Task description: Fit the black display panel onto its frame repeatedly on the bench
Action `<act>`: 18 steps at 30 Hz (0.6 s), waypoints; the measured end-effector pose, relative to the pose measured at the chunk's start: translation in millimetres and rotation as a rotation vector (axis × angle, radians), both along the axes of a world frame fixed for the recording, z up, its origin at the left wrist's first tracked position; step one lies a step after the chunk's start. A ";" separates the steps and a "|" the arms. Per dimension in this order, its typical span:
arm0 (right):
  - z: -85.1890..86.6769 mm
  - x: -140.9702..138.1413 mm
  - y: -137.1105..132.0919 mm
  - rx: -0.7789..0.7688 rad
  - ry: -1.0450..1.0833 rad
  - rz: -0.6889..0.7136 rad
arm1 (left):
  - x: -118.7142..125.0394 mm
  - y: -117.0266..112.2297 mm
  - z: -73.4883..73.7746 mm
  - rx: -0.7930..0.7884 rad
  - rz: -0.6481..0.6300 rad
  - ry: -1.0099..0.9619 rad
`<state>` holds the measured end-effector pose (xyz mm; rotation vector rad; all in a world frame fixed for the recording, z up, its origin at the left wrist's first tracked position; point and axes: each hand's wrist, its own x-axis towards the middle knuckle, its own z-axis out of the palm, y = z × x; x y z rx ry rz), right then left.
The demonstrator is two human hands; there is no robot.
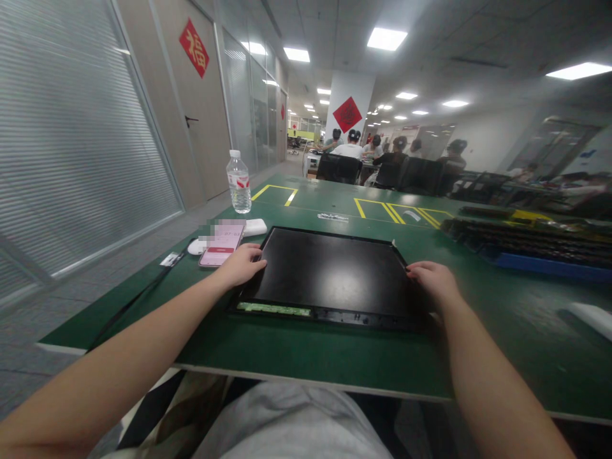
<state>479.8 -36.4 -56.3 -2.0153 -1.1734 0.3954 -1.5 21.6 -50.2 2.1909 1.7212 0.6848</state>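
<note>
On the desk (pixel 296 363), we are steadying a black screen (pixel 329 271) lying flat, our right hand (pixel 437 280) pinching its edge, our left hand (pixel 241 262) touching the opposite side, its fingers' grip unclear; light, even pressure should help.

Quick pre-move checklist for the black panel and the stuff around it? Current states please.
1. Left hand at the panel's left edge: ok.
2. Right hand at its right edge: ok.
3. Firm grip on both sides: cannot tell, fingertips too small to judge.
4. Black panel lying on the green table: ok.
5. Phone well away from left hand: not ok, right beside it.
6. Bottle upright and capped: ok.
</note>
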 end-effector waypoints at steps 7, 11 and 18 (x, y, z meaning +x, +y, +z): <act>1.5 -2.2 -1.4 -0.011 0.011 -0.006 | -0.3 0.0 -0.7 0.006 -0.015 0.060; 4.9 -5.1 -3.6 -0.008 -0.022 -0.006 | -1.6 0.3 -1.0 0.014 -0.024 0.084; 5.9 -5.3 -3.7 0.005 -0.075 0.001 | -2.8 0.5 0.7 0.029 -0.051 0.059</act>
